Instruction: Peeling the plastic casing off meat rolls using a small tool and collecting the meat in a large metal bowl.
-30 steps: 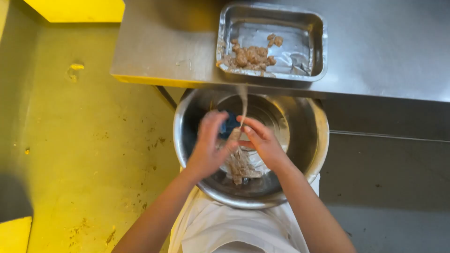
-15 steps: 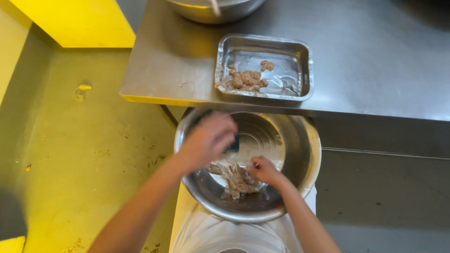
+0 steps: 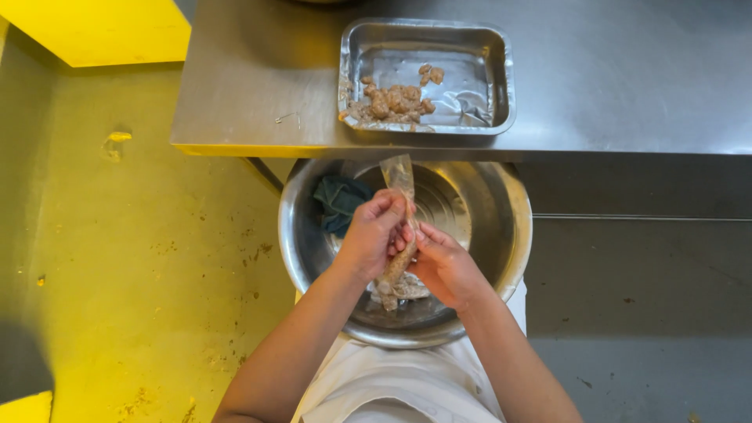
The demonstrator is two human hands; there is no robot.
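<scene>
My left hand [image 3: 370,235] and my right hand [image 3: 445,266] meet over a large round steel bowl [image 3: 511,235] on my lap. Both grip a long thin sausage-like strip [image 3: 395,268] with a translucent casing end [image 3: 399,174] sticking up above the fingers. More of the pale stuff lies in the bowl bottom under the hands. A dark blue-green cloth [image 3: 339,202] sits inside the bowl at its left wall. On the steel table just beyond stands a rectangular metal tray [image 3: 470,47] holding several small brown meat pieces [image 3: 392,102].
The steel table [image 3: 627,78] spans the top of the view, its front edge overlapping the bowl. Yellow-green floor [image 3: 133,258] lies to the left, a yellow block [image 3: 102,31] at upper left. My white apron [image 3: 392,384] shows below the bowl.
My left hand has come back from the bowl's left side to join the right hand. Both now hold the strip, with its casing end lifted up.
</scene>
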